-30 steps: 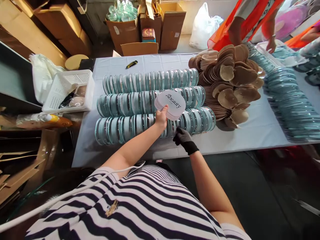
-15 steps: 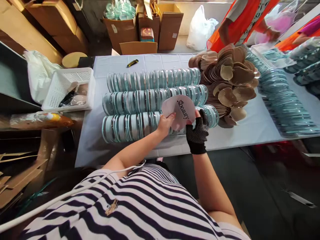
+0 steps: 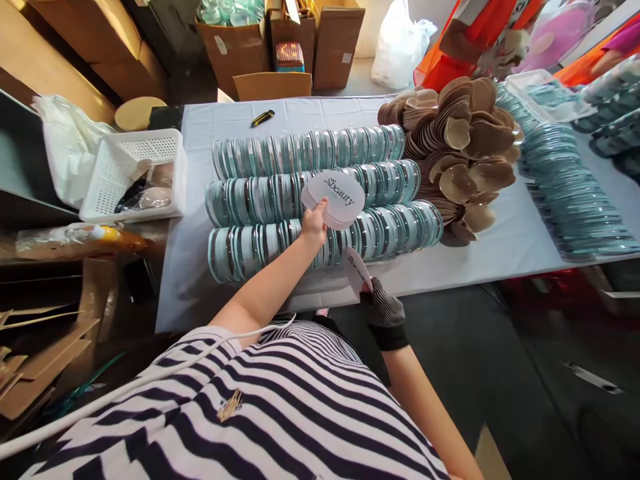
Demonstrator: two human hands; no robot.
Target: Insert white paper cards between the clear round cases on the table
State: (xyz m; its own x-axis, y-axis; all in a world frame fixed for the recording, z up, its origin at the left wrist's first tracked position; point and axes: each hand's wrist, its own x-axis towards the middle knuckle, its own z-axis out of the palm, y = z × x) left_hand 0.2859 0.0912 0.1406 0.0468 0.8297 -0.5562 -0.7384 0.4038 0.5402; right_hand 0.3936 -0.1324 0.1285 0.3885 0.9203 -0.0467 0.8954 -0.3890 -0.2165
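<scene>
My bare left hand [image 3: 316, 223] grips a small stack of rounded white cards [image 3: 336, 197] printed with "beauty", held above the middle and front rows. In its black dotted glove, my right hand [image 3: 384, 304] pinches a single printed card [image 3: 357, 270], tilted, near the table's front edge. Below and beyond my hands lie three long rows of clear, teal-edged round cases: the back row [image 3: 305, 150], the middle row [image 3: 250, 200] and the front row [image 3: 250, 250]. The cases stand on edge, packed side by side.
Brown oval pieces [image 3: 460, 133] are heaped right of the rows. More teal cases [image 3: 575, 193] line the table's right. A yellow-black utility knife [image 3: 263, 119] lies at the back. A white basket [image 3: 135, 180] stands left, cardboard boxes [image 3: 230, 57] behind. A co-worker's orange vest [image 3: 437, 60] shows opposite.
My hands have come apart: the left moved left with the stack of cards, while the right dropped toward the table's front edge with one card. The view has shifted slightly.
</scene>
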